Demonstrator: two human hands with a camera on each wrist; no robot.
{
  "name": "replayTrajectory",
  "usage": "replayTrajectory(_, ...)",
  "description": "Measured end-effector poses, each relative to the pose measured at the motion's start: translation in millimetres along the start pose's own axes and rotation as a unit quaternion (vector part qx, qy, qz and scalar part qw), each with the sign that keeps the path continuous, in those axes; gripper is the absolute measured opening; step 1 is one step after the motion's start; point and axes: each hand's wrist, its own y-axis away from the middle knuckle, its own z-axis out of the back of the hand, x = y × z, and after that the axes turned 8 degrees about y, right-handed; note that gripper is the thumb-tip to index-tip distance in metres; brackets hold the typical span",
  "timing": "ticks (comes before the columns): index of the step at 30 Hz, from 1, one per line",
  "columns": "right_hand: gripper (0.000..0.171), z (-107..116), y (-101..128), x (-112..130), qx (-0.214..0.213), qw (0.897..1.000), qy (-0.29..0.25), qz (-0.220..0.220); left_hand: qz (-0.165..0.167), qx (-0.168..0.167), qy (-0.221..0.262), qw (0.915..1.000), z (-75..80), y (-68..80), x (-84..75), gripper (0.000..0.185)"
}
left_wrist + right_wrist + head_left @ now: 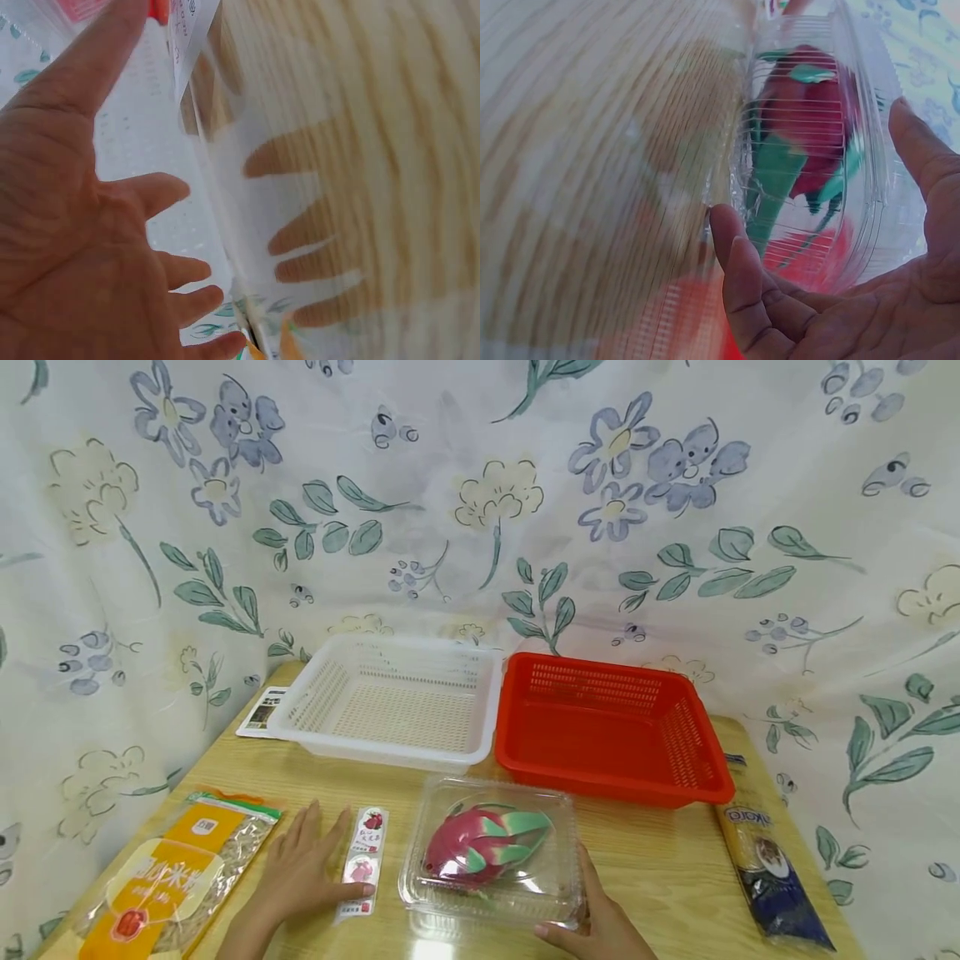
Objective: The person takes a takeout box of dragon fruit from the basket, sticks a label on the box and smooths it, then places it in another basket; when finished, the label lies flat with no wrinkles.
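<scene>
A clear plastic clamshell box [491, 893] with a pink and green dragon fruit [480, 845] inside sits on the wooden table [667, 868] near its front edge. My right hand [596, 927] grips the box's near right corner. In the right wrist view its fingers [739, 277] curl under the box [817, 150] and the thumb lies along the far side. My left hand [296, 868] lies flat on the table with fingers spread, its thumb against a narrow packet [363, 858] printed with red fruit. In the left wrist view the spread left hand [82, 247] hovers close to the tabletop.
A white slotted basket [382, 756] and a red one [600, 781] stand side by side behind the box, both without contents. A yellow noodle bag [172, 877] lies at the front left. A long dark blue packet [772, 868] lies at the right edge. Floral cloth backs the table.
</scene>
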Motion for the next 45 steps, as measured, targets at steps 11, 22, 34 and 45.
replayTrajectory(11, 0.120, -0.2, 0.4, 2.3, 0.004, 1.000, -0.013, 0.006, 0.018, 0.036, 0.021, 0.9990, 1.0, 4.1, 4.1, 0.114)
replayTrajectory(22, 0.120, -1.5, 2.0, 1.1, 0.010, 0.999, -0.051, 0.008, 0.010, 0.017, -0.001, 0.9998, 0.2, 4.7, 8.5, 0.094)
replayTrajectory(34, 0.122, -0.8, 0.9, -1.3, 0.016, 0.999, -0.049, -0.011, -0.026, 0.002, -0.001, 0.9997, -6.2, 6.8, 5.2, 0.083)
replayTrajectory(45, 0.126, -3.4, 3.5, -1.6, 0.024, 0.997, -0.079, -0.010, -0.066, -0.019, -0.038, 0.9969, -8.8, 7.2, -7.3, 0.077)
